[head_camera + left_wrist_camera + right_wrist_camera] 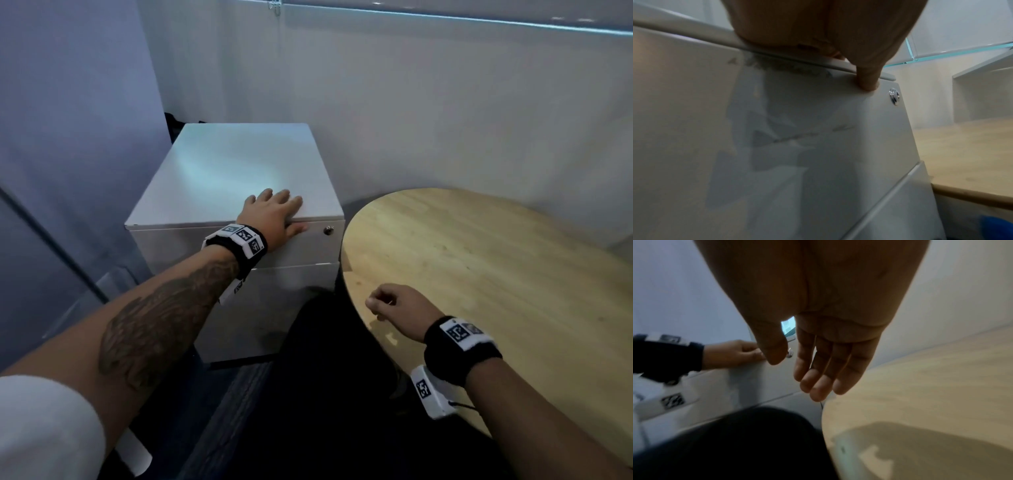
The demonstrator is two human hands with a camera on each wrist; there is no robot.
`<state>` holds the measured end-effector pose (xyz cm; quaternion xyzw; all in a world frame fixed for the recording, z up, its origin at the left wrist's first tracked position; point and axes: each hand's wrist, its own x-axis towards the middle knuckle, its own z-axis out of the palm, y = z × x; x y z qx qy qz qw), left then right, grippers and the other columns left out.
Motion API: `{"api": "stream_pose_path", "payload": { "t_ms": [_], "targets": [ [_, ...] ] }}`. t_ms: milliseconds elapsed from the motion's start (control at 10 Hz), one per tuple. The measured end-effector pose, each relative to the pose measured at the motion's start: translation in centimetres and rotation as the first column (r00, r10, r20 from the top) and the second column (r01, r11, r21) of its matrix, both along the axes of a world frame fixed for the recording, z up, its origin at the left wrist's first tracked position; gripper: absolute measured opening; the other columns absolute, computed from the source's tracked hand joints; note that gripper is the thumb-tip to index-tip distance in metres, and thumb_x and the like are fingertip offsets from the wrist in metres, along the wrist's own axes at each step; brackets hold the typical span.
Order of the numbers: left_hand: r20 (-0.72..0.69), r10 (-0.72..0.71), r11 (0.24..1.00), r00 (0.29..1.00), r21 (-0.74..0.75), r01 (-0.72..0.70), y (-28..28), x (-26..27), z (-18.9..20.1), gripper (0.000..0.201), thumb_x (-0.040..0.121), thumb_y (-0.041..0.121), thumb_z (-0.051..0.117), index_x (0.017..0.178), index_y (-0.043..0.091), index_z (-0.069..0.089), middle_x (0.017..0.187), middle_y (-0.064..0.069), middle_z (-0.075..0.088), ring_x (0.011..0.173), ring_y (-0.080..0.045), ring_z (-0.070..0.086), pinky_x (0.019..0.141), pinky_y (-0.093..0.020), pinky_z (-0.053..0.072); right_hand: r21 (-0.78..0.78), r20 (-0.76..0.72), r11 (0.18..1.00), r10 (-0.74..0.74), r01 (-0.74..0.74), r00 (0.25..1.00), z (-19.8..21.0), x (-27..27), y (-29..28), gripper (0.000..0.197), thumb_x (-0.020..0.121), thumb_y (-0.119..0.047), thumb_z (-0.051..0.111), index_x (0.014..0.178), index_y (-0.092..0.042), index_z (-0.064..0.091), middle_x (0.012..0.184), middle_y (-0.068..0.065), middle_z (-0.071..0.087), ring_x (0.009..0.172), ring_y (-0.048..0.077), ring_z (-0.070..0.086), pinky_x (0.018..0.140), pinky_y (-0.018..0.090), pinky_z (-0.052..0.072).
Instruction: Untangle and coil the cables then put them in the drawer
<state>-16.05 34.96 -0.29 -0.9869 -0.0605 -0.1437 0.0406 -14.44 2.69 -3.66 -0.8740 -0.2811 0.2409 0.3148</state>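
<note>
Head view: you're sat facing a white drawer cabinet [236, 171] tucked in the corner, with a round wooden table [496, 274] just to its right.
Left hand: your left hand [274, 214] lies flat on the cabinet's front top edge, fingers [284, 198] straight and spread on the top, thumb [869, 78] hooked down over the lip and touching the face of the top drawer [301, 246]. It isn't wrapped round anything.
Right hand: your right hand [394, 305] hovers over the near left edge of the table, fingers [818, 382] hanging loosely curled, holding nothing.
Drawer: the top drawer sits flush with the cabinet front, right under your left hand and well apart from your right. A second drawer front [284, 301] sits just below it.
Lock: a small round metal lock [894, 95] sits near the drawer's top right corner, just beside your thumb tip.
Cables: can't see any cable in any view, so can't tell where they lie.
Wrists: both wear a black band [459, 356] with white marker tags.
</note>
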Motion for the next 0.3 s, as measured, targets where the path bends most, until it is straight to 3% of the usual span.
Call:
{"api": "stream_pose_path", "payload": {
  "t_ms": [100, 200, 300],
  "targets": [
    [-0.026, 0.028, 0.999, 0.999, -0.016, -0.029, -0.3, -0.9, 0.2, 0.057, 0.089, 0.066, 0.039, 0.134, 0.031, 0.040, 0.141, 0.000, 0.043, 0.128, -0.030, 0.040, 0.101, -0.050, 0.036, -0.089, 0.011, 0.995, 0.053, -0.052, 0.999, -2.9, -3.1, -2.7, 0.019, 0.097, -0.042, 0.057, 0.097, -0.025, 0.066, 0.096, -0.007, 0.067, 0.086, 0.013, 0.063, 0.082, 0.034, 0.052],
    [-0.027, 0.031, 0.995, 0.999, -0.098, -0.034, -1.4, -1.4, 1.2, 0.050, 0.089, 0.055, 0.049, 0.131, 0.027, 0.044, 0.144, -0.002, 0.042, 0.132, -0.031, 0.036, 0.106, -0.050, 0.033, -0.173, -0.041, 0.980, 0.090, -0.096, 0.995, -6.2, -5.9, -4.8, 0.022, 0.096, -0.046, 0.055, 0.105, -0.028, 0.064, 0.105, -0.008, 0.066, 0.095, 0.014, 0.063, 0.077, 0.026, 0.048],
    [0.075, -0.133, 0.982, 0.988, -0.124, 0.142, -3.8, -2.1, 0.8, 0.046, 0.085, 0.039, 0.058, 0.128, 0.022, 0.054, 0.134, -0.004, 0.052, 0.124, -0.030, 0.044, 0.101, -0.046, 0.039, -0.246, -0.104, 0.959, 0.119, -0.142, 0.987, -8.8, -8.2, -6.3, 0.030, 0.095, -0.045, 0.055, 0.112, -0.023, 0.064, 0.112, -0.001, 0.066, 0.105, 0.021, 0.063, 0.079, 0.029, 0.046]
  ]
}}
